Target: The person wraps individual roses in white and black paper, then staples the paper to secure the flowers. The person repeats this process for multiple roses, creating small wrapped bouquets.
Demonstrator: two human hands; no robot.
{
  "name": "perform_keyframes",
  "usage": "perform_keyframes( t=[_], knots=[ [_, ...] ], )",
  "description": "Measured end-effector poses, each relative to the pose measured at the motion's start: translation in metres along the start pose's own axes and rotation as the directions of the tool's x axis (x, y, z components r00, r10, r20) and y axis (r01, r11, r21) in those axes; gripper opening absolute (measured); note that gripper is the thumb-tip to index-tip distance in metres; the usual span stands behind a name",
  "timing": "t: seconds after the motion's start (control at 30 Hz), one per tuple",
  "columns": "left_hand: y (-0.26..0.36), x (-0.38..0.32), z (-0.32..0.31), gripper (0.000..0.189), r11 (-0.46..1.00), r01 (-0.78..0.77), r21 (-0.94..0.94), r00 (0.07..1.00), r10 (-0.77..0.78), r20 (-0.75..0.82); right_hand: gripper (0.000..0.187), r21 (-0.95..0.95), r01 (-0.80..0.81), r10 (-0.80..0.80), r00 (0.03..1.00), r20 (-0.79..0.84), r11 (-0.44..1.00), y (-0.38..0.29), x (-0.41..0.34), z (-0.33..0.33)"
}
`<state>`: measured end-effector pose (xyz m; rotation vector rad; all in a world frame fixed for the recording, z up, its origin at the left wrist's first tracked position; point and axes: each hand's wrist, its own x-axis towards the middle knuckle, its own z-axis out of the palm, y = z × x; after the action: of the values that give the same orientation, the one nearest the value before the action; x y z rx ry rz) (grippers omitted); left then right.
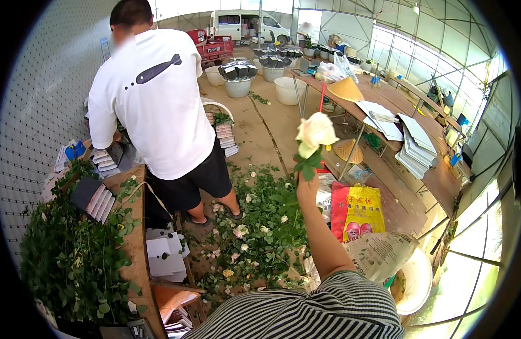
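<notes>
Raised in front of me, my right hand (307, 185) grips a single cut rose by its stem, just below the leaves. The pale cream-pink rose bloom (316, 130) is open and points upward. Green rose leaves (308, 164) sit beneath the bloom, and more foliage hangs to the left of my wrist. My left hand is out of view. Below my arm, cut leaves and discarded rose heads (247, 237) cover the floor. On the left, a heap of leafy rose stems (78, 254) lies on a wooden bench (135, 203).
A person in a white shirt (154, 101) stands at the bench, facing away. Grey cardboard sheets (417, 146) and a straw hat (346, 89) lie on the long table (438, 186). A printed feed bag (358, 212) and a white tub (415, 282) stand right. Buckets (239, 87) line the aisle.
</notes>
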<state>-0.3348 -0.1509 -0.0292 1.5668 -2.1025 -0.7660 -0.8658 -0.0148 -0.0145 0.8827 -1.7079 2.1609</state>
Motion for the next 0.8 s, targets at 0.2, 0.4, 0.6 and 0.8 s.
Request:
perform_keyframes(
  t=[0.2,0.4,0.6,0.8],
  knots=[
    [0.017,0.018,0.010,0.039,0.999,-0.043,-0.002,0.998,0.043,0.047,0.025,-0.349,0.002,0.175,0.863,0.474,0.937,0.005,-0.081,0.015],
    [0.020,0.023,0.015,0.038,1.000,-0.029,0.011,0.997,0.028,0.067,0.032,-0.406,0.111,0.269,0.590,0.762,0.907,0.021,-0.134,0.009],
    [0.014,0.025,0.010,0.038,1.000,0.003,0.018,0.999,-0.004,0.053,0.036,-0.393,0.190,0.288,0.418,0.861,0.900,0.046,-0.163,-0.002],
    [0.002,0.023,0.001,0.037,0.998,0.053,0.039,0.999,-0.053,0.010,0.029,-0.348,0.201,0.271,0.333,0.903,0.916,0.045,-0.161,0.003]
  ],
)
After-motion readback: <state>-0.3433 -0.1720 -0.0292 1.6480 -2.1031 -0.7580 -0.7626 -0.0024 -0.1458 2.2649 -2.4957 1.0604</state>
